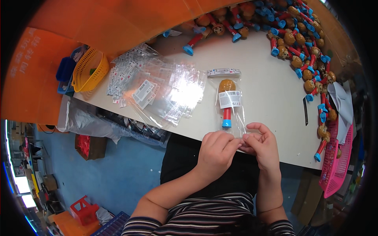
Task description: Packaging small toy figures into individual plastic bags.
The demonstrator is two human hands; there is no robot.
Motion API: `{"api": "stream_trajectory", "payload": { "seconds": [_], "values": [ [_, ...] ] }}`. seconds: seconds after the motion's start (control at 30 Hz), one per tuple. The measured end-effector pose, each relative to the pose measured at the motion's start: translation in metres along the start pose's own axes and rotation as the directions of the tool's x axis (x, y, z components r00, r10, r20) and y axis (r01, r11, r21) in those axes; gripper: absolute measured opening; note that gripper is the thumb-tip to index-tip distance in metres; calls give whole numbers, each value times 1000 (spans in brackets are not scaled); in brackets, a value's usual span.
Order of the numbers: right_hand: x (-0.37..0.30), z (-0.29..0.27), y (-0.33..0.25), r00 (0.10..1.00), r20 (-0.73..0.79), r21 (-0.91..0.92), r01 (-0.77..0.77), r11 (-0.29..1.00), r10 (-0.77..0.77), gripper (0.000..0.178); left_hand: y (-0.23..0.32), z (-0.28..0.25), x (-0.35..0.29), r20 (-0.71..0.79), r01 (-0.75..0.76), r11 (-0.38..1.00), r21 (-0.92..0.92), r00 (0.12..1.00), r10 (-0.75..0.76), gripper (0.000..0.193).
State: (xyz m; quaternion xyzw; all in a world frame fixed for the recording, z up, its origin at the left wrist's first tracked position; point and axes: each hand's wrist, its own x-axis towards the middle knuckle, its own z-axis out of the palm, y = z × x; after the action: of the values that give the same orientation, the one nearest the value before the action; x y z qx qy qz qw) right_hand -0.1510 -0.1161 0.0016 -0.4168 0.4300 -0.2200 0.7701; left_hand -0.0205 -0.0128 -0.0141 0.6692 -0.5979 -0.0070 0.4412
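Note:
In front of me on the white table lies a clear plastic bag (pixel 239 114) with a toy (pixel 227 114) inside. The toy has a brown round head, a red stem and a blue base, and a white label covers part of it. My left hand (pixel 217 151) pinches the bag's near end at the table edge. Close beside it, my right hand (pixel 260 144) pinches the same end with thumb and fingers, its upper fingers curled. Left of the bag spreads a pile of flat clear bags (pixel 173 86) with printed headers and loose white labels (pixel 145 93).
A large heap of similar unbagged toys (pixel 301 51) runs along the far and right sides. A yellow basket (pixel 89 70) stands at the left, a pink basket (pixel 334 157) hangs at the right edge. A dark strip (pixel 305 112) lies nearby. A red stool (pixel 84 210) stands on the floor.

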Motion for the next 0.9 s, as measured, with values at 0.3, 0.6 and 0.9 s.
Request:
{"api": "stream_trajectory", "payload": {
  "seconds": [0.3, 0.6, 0.9],
  "values": [
    [-6, -2, -3, 988, -26, -128, 150, 980, -154, 16, -4, 1, 4, 77, -90, 994, -63, 992, 95, 21],
    [8, -8, 4, 951, -205, -63, 223, 973, -231, 13, -23, -28, -1, 215, -15, 972, -236, 974, 67, 18],
    [3, -3, -1, 992, -16, -64, 127, 990, -128, 10, -10, -40, 15, 37, -12, 990, -143, 999, 18, 21]
  ]
}}
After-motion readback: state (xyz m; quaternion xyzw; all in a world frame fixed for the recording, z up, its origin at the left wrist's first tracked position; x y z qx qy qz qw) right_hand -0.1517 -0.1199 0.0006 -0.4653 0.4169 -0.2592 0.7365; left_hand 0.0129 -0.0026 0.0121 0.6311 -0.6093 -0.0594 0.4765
